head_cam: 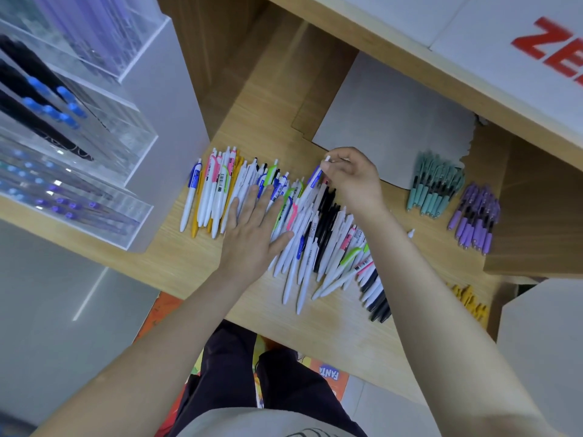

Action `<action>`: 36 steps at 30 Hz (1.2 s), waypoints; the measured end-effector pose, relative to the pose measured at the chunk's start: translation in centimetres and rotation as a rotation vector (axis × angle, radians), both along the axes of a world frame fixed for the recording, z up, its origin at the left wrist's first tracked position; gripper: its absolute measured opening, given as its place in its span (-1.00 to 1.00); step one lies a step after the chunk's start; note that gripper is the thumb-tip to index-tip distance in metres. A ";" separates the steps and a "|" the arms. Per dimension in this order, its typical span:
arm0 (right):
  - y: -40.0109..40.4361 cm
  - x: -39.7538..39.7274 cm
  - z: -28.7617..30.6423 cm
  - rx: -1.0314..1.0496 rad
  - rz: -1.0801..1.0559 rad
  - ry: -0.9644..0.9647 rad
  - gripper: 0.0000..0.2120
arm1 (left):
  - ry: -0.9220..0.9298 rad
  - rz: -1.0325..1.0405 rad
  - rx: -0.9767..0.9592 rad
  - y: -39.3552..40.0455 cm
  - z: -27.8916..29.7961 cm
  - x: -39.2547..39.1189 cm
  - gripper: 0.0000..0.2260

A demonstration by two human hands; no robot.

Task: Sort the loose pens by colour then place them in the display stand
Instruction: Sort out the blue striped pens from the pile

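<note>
Both forearms are bare right up to the bottom of the picture, with no sleeve, watch, ring or bracelet showing on either. The left hand and right hand wear no gloves. Below, the person wears dark, loose trousers, near black with a purplish cast, and a pale grey top bearing a dark printed line.

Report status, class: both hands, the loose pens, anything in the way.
Left hand flat on the mixed pen pile. Right hand pinching a blue-clip white pen. Teal pens and purple pens already grouped. Nothing blocking.
</note>
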State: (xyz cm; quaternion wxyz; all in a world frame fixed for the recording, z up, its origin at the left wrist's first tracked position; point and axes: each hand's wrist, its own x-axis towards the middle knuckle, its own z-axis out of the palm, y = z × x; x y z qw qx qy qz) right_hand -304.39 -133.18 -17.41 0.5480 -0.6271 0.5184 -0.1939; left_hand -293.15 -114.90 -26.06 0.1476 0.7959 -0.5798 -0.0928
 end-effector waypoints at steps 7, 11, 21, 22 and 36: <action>2.4 -4.3 3.1 0.040 -0.209 -0.136 -0.91 | 0.140 0.040 -0.009 -0.8 3.8 0.1 -0.43; 4.0 -5.9 3.5 0.145 -0.153 -0.177 -0.88 | 0.566 0.073 -0.025 -1.0 7.7 -0.9 -0.50; 6.9 -9.4 4.0 0.264 -0.182 -0.243 -0.89 | 1.058 0.116 0.018 -0.8 11.2 -7.2 -0.71; 7.1 -10.0 3.8 0.268 -0.190 -0.240 -0.89 | 1.143 0.142 0.045 -0.9 11.2 -7.7 -0.71; 10.3 -16.6 1.0 0.476 -0.287 -0.243 -0.74 | 1.554 0.188 0.378 -0.4 8.9 -12.2 -0.52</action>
